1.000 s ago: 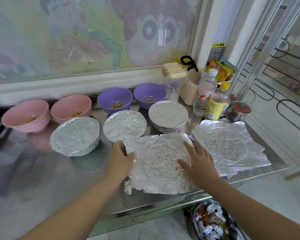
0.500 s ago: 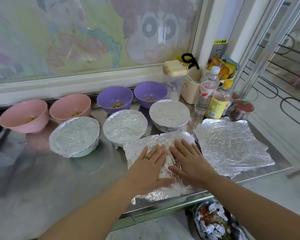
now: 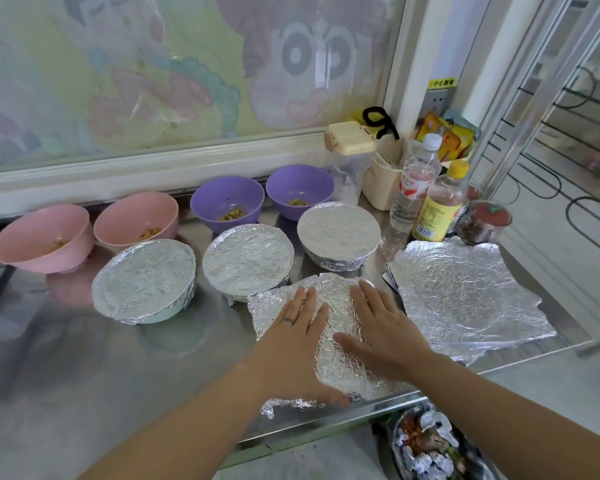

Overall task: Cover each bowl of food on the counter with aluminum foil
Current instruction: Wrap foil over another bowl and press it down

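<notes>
A crinkled foil sheet [image 3: 333,344] lies flat on the steel counter [image 3: 101,368] near its front edge. My left hand [image 3: 291,341] and my right hand [image 3: 385,330] press on it side by side, fingers straight. Behind it stand three foil-covered bowls: left [image 3: 144,280], middle [image 3: 248,261], right [image 3: 338,233]. At the back sit two uncovered pink bowls [image 3: 42,237] [image 3: 137,220] and two uncovered purple bowls [image 3: 227,202] [image 3: 300,188], each with a little food.
A stack of foil sheets [image 3: 465,299] lies at the right end of the counter. Two bottles [image 3: 413,188] [image 3: 437,202], a jar [image 3: 485,223] and containers [image 3: 350,157] crowd the back right corner. A bin with crumpled foil [image 3: 430,448] sits below the counter edge.
My hands moved from the sheet's left and right edges to its middle and now lie flat there, slid slightly apart. The sheet looks smoother.
</notes>
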The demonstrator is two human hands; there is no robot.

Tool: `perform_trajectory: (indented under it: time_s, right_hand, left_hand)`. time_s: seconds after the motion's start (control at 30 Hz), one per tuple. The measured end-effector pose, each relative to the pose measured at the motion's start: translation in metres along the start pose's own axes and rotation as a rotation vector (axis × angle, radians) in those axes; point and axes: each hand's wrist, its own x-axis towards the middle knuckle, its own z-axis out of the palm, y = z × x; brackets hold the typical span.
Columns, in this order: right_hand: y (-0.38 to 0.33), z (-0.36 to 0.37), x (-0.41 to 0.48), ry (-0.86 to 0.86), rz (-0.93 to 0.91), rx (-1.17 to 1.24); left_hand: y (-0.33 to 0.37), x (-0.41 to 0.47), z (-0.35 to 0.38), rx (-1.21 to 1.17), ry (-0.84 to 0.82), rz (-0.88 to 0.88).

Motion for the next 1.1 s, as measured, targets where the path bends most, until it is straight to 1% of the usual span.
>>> perform_trajectory:
  time_s: [0.13,0.23,0.27,0.33,0.4,0.43,0.53,0.63,0.73,0.8,0.93,1.03,1.1]
  right_hand:
    - [-0.003,-0.005,0.003,0.029,0.024,0.049]
    - [-0.005,-0.008,0.006,0.015,0.076,0.151]
    - [-0.004,-0.01,0.009,0.014,0.09,0.188]
    - [0.0,-0.011,0.014,0.011,0.125,0.286]
    - [0.004,-0.012,0.019,0.014,0.153,0.394]
    - [0.006,-0.012,0.021,0.018,0.158,0.429]
    - [0.006,-0.01,0.024,0.049,0.176,0.467]
    - [0.005,-0.005,0.026,0.135,0.216,0.475]
    - [0.007,-0.002,0.029,0.18,0.285,0.595]
    - [0.007,-0.003,0.031,0.189,0.322,0.642]
    - [0.008,-0.002,0.031,0.195,0.334,0.66]
    - [0.009,-0.003,0.031,0.183,0.333,0.693]
    - [0.011,-0.004,0.032,0.132,0.33,0.678]
  left_hand:
    - [0.004,-0.003,-0.007,0.007,0.021,0.025]
    - [0.005,-0.006,-0.014,-0.023,0.014,0.037]
    - [0.004,-0.005,-0.013,-0.088,0.012,0.026]
    - [0.002,-0.004,-0.01,-0.312,0.03,-0.032]
    - [0.0,-0.001,-0.005,-0.525,0.088,-0.109]
    - [0.0,0.001,-0.003,-0.591,0.124,-0.146]
    - [0.002,0.007,0.005,-0.717,0.251,-0.246]
    - [0.006,0.008,0.009,-0.826,0.343,-0.324]
    - [0.01,0.004,0.007,-1.025,0.422,-0.396]
    - [0.011,0.005,0.007,-1.185,0.45,-0.458]
    - [0.011,0.011,0.017,-1.465,0.505,-0.565]
    - [0.011,0.013,0.019,-1.542,0.496,-0.606]
    - [0.01,0.013,0.018,-1.559,0.499,-0.61]
